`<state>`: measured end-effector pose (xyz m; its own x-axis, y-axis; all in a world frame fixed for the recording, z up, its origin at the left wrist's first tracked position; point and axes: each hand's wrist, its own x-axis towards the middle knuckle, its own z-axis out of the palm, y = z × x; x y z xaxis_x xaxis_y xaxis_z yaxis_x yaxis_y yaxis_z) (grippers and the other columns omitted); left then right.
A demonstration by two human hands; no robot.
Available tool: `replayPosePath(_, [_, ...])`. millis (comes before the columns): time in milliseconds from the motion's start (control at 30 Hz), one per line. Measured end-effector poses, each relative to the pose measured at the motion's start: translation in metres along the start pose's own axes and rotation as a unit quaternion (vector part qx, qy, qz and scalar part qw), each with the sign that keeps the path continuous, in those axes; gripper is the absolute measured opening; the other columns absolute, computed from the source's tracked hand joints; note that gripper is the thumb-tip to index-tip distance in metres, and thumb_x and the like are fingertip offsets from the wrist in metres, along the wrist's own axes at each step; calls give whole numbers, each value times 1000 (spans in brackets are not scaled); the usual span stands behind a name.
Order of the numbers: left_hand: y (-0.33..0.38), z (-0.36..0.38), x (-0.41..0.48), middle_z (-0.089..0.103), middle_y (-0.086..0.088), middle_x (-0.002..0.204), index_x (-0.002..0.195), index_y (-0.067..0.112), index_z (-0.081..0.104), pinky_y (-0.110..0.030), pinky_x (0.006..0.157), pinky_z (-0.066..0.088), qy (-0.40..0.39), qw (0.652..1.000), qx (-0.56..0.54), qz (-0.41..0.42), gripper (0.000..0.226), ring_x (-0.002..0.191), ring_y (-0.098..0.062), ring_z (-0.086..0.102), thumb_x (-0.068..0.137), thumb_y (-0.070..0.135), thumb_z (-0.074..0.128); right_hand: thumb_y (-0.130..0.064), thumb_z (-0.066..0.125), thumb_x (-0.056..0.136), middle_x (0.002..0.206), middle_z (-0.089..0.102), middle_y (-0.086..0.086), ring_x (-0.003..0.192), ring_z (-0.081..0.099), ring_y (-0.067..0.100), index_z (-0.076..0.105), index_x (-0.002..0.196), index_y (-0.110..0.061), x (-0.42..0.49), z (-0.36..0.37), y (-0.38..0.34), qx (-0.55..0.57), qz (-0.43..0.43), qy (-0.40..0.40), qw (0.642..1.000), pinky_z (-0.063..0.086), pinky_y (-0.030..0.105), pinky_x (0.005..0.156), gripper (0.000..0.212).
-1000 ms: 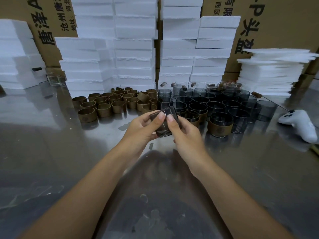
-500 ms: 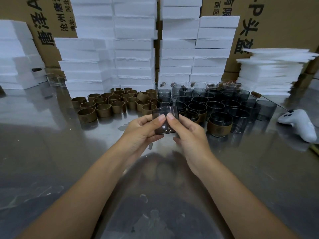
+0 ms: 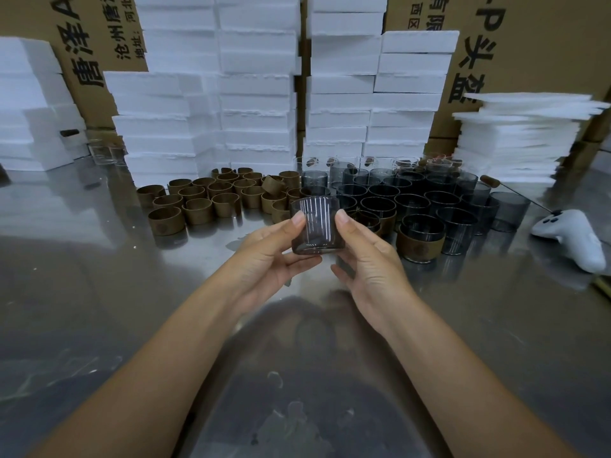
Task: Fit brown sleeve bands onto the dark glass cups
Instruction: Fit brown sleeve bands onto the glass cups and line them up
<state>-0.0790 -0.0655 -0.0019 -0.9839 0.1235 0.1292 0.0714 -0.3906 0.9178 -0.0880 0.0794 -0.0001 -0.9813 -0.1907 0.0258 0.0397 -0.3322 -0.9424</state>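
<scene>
A dark glass cup (image 3: 315,225) stands upright in the air above the steel table, bare of any band. My left hand (image 3: 267,256) pinches its left side, thumb on the wall, fingers under the base. Its right side is held by my right hand (image 3: 367,259), thumb near the rim. Several loose brown sleeve bands (image 3: 198,206) stand in a cluster behind and to the left. Several dark cups (image 3: 429,196) crowd the area behind and to the right. One cup with a brown band (image 3: 420,238) stands at the front of that group.
Stacks of white foam blocks (image 3: 258,94) and cardboard boxes (image 3: 529,44) wall off the back of the steel table (image 3: 99,292). A white handheld controller (image 3: 575,239) lies at the right. Foam sheets (image 3: 522,133) are piled at the back right.
The cup has turned from tilted to upright between my hands and risen slightly. Both hands have shifted their grip round it.
</scene>
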Motion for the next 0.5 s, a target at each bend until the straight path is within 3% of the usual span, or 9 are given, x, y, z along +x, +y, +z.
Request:
replayPosePath(133, [-2, -3, 2, 72, -8, 104, 98, 19, 77, -29, 80, 56, -6, 1000, -13, -7, 30, 97, -21, 69, 80, 37, 62, -71, 60, 55, 103, 73, -15, 102, 63, -3, 71, 106, -32, -2, 3, 2, -67, -1, -40, 997, 41, 27, 81, 65])
replayPosePath(267, [0, -5, 2, 71, -9, 109, 103, 20, 75, -28, 83, 56, -10, 1000, -5, -4, 33, 100, -21, 68, 80, 38, 60, -68, 52, 67, 97, 73, -22, 91, 62, -15, 73, 100, -33, -4, 3, 3, -100, -30, -56, 993, 39, 17, 77, 53])
replayPosePath(400, [0, -4, 2, 72, -4, 105, 122, 11, 62, -30, 86, 53, 44, 998, 49, 9, 57, 94, -17, 68, 72, 39, 64, -56, 62, 73, 97, 74, -16, 88, 66, -9, 72, 107, -29, -3, 0, 3, -73, -65, -35, 995, 44, 12, 72, 44])
replayPosePath(500, [0, -3, 1, 71, -1, 105, 126, 10, 58, -30, 86, 51, 44, 997, 60, 18, 60, 93, -14, 67, 73, 35, 68, -36, 70, 80, 90, 76, -10, 80, 68, -6, 71, 101, -23, -1, 1, 3, -41, -88, -9, 995, 45, 6, 62, 24])
